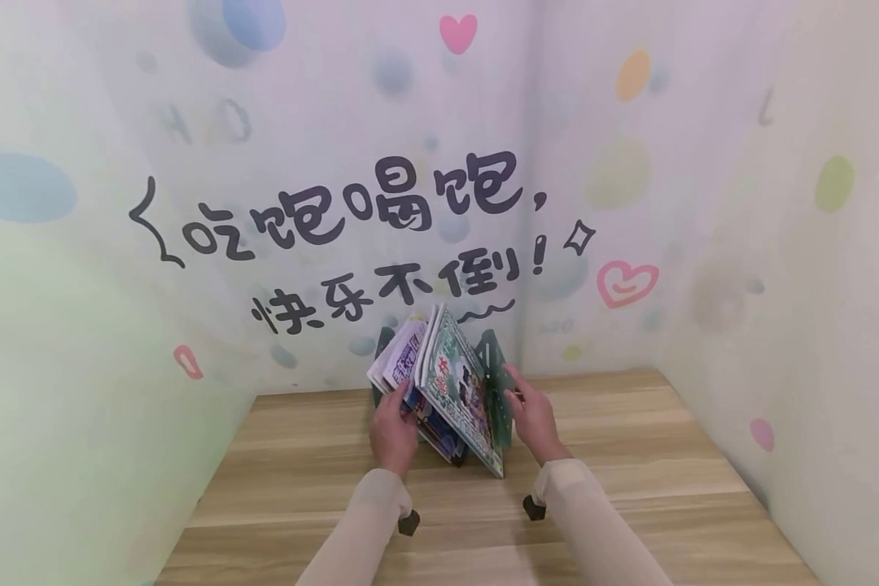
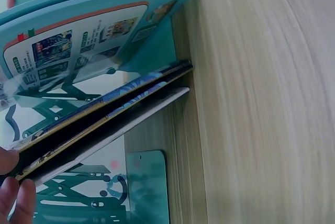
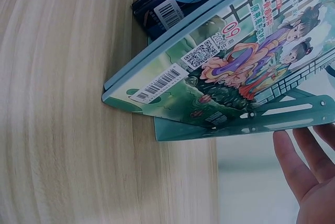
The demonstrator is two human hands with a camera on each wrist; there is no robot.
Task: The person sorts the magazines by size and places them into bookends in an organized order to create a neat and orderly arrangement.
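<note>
My left hand [image 1: 394, 435] pinches several thin magazines [image 2: 131, 90] with blue and dark covers between thumb and fingers; they lean to one side, their lower corners near the table. Beside them, to the right, tilt two green-covered magazines [image 3: 251, 62] with cartoon figures and a barcode, pressed together. They stand in a green metal expandable book rack [image 2: 146, 182] with crossed slats and upright end plates. My right hand [image 1: 536, 419] has its fingers extended against the outer side of the rack's right end plate [image 3: 322, 111].
The wood-grain table [image 1: 579, 521] carries the rack near its back edge. Pale walls with printed spots, hearts and dark lettering [image 1: 381, 207] rise behind and on both sides. Dark wrist pieces [image 1: 408, 522] hang under both cuffs.
</note>
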